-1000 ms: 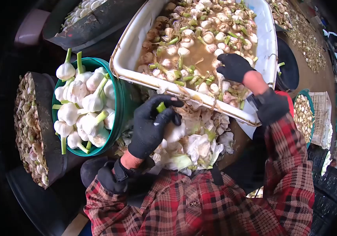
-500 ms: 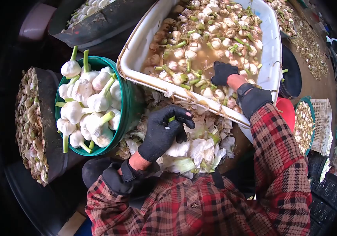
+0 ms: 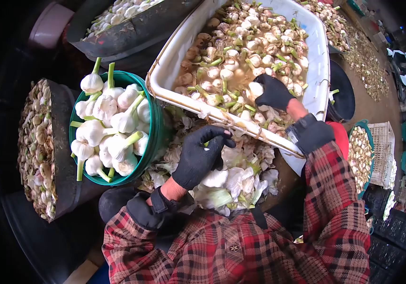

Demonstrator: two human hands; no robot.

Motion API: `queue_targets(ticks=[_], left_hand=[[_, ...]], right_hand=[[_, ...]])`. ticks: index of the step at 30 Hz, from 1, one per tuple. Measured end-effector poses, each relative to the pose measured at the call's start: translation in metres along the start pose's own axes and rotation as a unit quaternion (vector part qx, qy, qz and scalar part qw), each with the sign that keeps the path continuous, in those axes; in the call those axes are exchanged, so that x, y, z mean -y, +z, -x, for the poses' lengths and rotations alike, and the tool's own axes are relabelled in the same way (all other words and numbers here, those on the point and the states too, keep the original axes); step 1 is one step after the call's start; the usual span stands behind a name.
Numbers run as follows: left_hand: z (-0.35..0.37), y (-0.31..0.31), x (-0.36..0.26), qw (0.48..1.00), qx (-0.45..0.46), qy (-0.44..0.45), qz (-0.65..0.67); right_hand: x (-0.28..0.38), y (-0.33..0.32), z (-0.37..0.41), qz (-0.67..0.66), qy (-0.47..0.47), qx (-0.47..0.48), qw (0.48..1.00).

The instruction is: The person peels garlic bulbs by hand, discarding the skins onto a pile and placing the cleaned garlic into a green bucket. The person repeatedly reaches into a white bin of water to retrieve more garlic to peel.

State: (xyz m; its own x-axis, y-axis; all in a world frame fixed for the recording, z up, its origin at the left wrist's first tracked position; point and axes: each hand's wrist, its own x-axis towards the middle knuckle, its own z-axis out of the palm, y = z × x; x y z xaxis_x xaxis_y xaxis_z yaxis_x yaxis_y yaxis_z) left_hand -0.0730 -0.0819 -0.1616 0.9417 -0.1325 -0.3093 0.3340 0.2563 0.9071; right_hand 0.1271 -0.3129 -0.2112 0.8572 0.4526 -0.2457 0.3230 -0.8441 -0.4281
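Note:
My right hand (image 3: 275, 93), in a black glove, is over the white tub (image 3: 317, 90) of garlic bulbs in brownish water. Its fingers are closed on a pale garlic bulb (image 3: 255, 89). In front of my chest my left hand (image 3: 202, 154), gloved too, has its fingers curled together; a bit of green shows between them, too small to name. Below that hand lies a heap of papery garlic skins (image 3: 236, 182). To its left stands a green bucket (image 3: 153, 137) full of clean white garlic bulbs (image 3: 125, 121) with cut green stems.
Dark containers of garlic stand at the far left (image 3: 63, 156) and upper left (image 3: 132, 31). On the right are a red container (image 3: 338, 137), a green basin (image 3: 367, 163) and a cream crate (image 3: 383, 154). Garlic scraps (image 3: 366, 64) litter the floor behind them.
My right hand has come up from among the bulbs and now has a pale bulb in its fingers. My left hand remains curled in nearly the same place. The view has shifted slightly.

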Motion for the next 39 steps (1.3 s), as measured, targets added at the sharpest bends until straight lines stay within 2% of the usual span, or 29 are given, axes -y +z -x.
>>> queue_targets(ticks=[1,2,5,7,10,11,13,14,15,17,18,22,24,27,34,36,38,39], left_hand=[[-0.001,0.001,-0.002,1.000,-0.013,0.006,-0.016],[-0.001,0.002,-0.004,1.000,-0.015,0.008,-0.017],[-0.002,0.006,-0.011,0.998,-0.033,0.039,-0.043],[-0.002,0.008,-0.015,0.999,-0.050,0.019,-0.007],[-0.001,0.005,-0.015,0.998,-0.056,-0.004,0.030],[0.001,0.004,-0.015,0.996,-0.053,-0.002,0.068],[0.005,0.003,-0.017,0.996,-0.070,0.030,0.049],[0.007,0.003,-0.019,0.994,-0.091,0.052,0.005],[0.009,0.004,-0.020,0.990,-0.112,0.074,-0.037],[0.005,0.000,-0.008,0.983,-0.136,0.104,-0.066],[0.004,0.000,-0.006,0.973,-0.161,0.135,-0.096],[0.008,0.003,-0.005,0.970,-0.167,0.150,-0.097],[0.010,0.004,-0.005,0.948,-0.174,0.210,-0.163],[0.008,0.003,0.002,0.943,-0.173,0.224,-0.175],[0.009,-0.003,0.002,0.935,-0.151,0.241,-0.209],[0.008,-0.008,-0.001,0.975,-0.095,0.163,-0.119],[0.009,-0.013,-0.005,0.982,-0.071,0.142,-0.100],[0.010,-0.015,-0.008,0.988,-0.049,0.121,-0.082]], right_hand=[[0.011,-0.007,0.009,-0.034,-0.032,-0.065,0.997],[0.025,-0.017,0.021,-0.034,-0.034,-0.065,0.997],[0.068,-0.026,0.056,-0.167,-0.157,-0.133,0.964],[0.110,-0.032,0.088,-0.213,-0.171,-0.098,0.957],[0.129,-0.010,0.106,-0.266,-0.196,-0.104,0.938],[0.132,-0.009,0.109,-0.270,-0.196,-0.106,0.937],[0.138,-0.010,0.115,-0.285,-0.180,-0.161,0.927],[0.142,-0.011,0.117,-0.249,-0.184,-0.222,0.924],[0.144,-0.008,0.121,-0.249,-0.183,-0.222,0.925],[0.148,0.000,0.125,-0.249,-0.121,-0.268,0.923],[0.152,0.005,0.124,-0.226,-0.142,-0.307,0.914],[0.159,0.011,0.128,-0.175,-0.124,-0.338,0.917],[0.159,0.015,0.128,-0.157,-0.122,-0.346,0.917],[0.158,0.021,0.129,-0.151,-0.114,-0.350,0.917],[0.154,0.027,0.127,-0.207,-0.105,-0.317,0.920],[0.151,0.026,0.128,-0.226,-0.103,-0.307,0.919],[0.144,0.023,0.129,-0.244,-0.100,-0.298,0.918],[0.137,0.021,0.129,-0.252,-0.069,-0.306,0.916]])
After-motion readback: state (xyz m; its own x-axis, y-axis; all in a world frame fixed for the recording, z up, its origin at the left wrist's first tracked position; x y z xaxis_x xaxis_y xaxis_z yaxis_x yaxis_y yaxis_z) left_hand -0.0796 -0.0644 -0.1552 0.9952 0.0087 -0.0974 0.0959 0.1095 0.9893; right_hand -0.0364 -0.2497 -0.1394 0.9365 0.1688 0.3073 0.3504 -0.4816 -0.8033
